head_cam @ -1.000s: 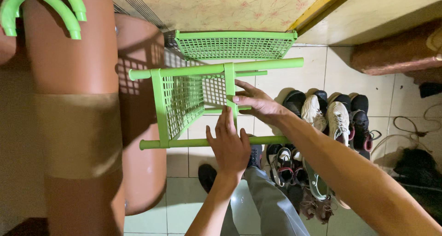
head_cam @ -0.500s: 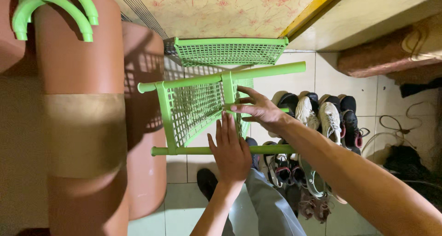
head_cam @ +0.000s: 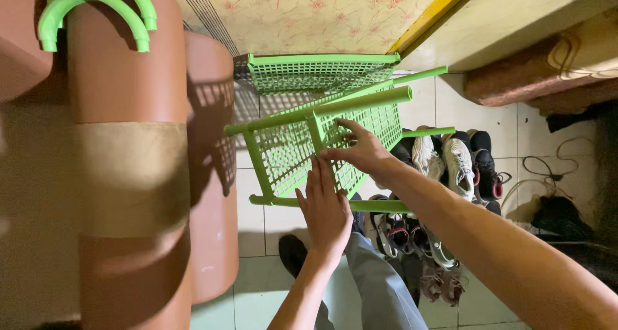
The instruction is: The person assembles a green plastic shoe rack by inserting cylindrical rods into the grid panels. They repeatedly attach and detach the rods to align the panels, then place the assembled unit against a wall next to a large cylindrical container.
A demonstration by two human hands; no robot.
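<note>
1. Head view, looking down: a green plastic rack of tubes and mesh shelves, held tilted above the tiled floor; it lies just beside the brown cylindrical containers on the left.
2. Left hand: flat and open, fingers together and pointing up along the rack's upright bar; palm pressed near the lower tube, seemingly to steady the frame while it leans; nothing enclosed.
3. Right hand: spread over the tilted mesh shelf, fingertips touching the grid and the upright bar; fingers loosely extended, not closed round anything; it looks to be bracing or guiding the shelf.
4. A second mesh shelf lies behind, nearer the patterned wall.
5. Shoes, several pairs, in a row on the floor under the right forearm.
6. Green curved tubes rest atop the tallest container; a dark cord lies at right.
</note>
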